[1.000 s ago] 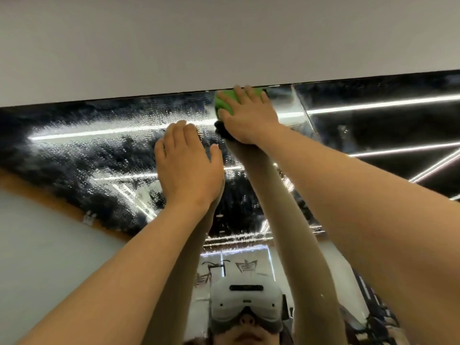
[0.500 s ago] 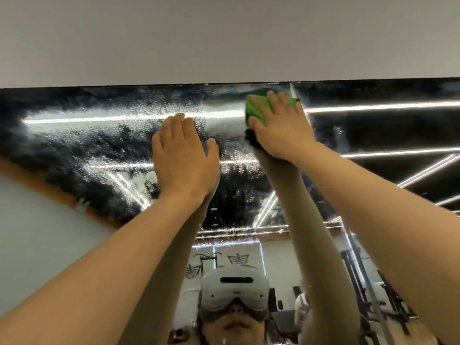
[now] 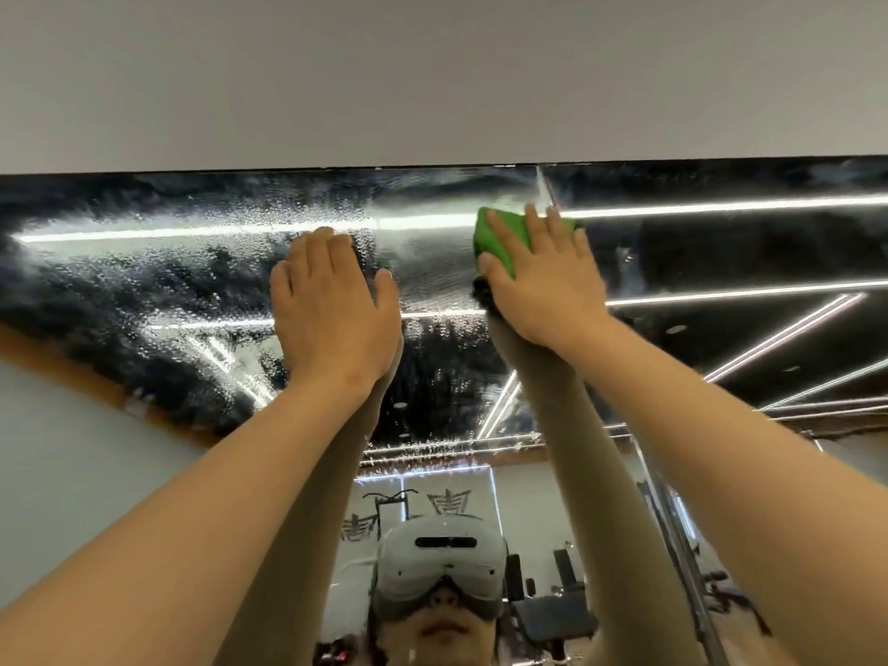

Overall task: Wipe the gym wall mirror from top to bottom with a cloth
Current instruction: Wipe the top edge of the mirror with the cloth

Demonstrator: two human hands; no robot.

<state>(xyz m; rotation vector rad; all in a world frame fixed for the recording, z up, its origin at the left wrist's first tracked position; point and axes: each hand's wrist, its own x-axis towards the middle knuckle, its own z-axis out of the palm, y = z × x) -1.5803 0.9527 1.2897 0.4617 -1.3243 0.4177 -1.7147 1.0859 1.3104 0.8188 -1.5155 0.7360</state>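
Top-band wiping of the wet gym wall mirror (image 3: 144, 290): folded green cloth (image 3: 499, 233) at one o'clock under flat right hand (image 3: 543, 286), left hand (image 3: 331, 305) spread at ten o'clock; next, probably downward strokes.

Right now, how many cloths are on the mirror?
1: a green cloth pressed under the right hand, near the top edge of the mirror. The left hand lies flat on the glass, no cloth showing, though its palm side is hidden.
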